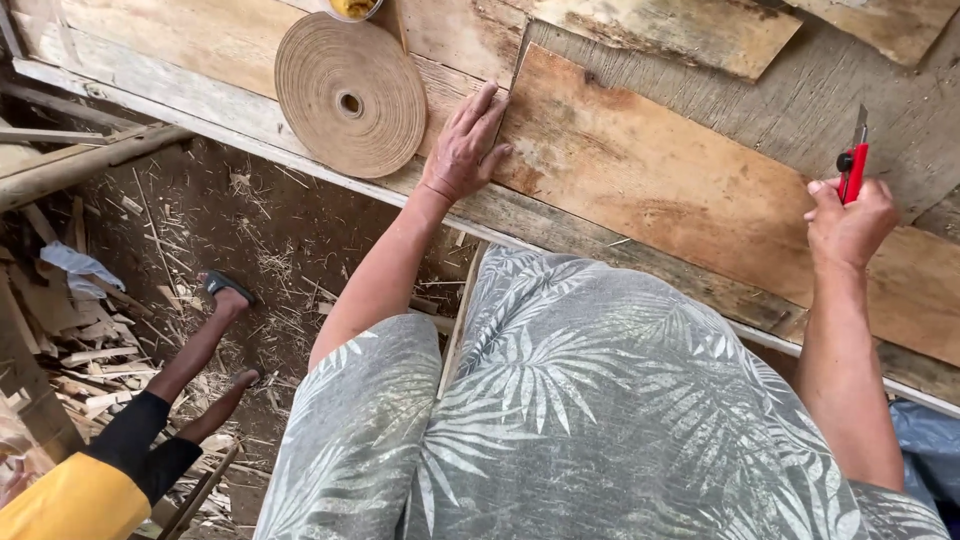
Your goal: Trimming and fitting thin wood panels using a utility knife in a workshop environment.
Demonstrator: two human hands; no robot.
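My left hand (465,145) lies flat, fingers apart, on the left end of a reddish-brown veneer sheet (680,190) that rests on the wooden workbench (200,50). My right hand (850,222) is closed around a red utility knife (853,165), blade extended and pointing away from me, above the right part of the sheet. A large roll of brown paper tape (350,92) lies flat on the bench just left of my left hand.
Other veneer sheets (690,30) overlap at the back of the bench. A yellow-filled container (352,8) sits at the top edge. Another person's legs (205,350) and yellow garment are at lower left, over a dirt floor strewn with wood scraps (90,350). A blue bag (930,440) is at right.
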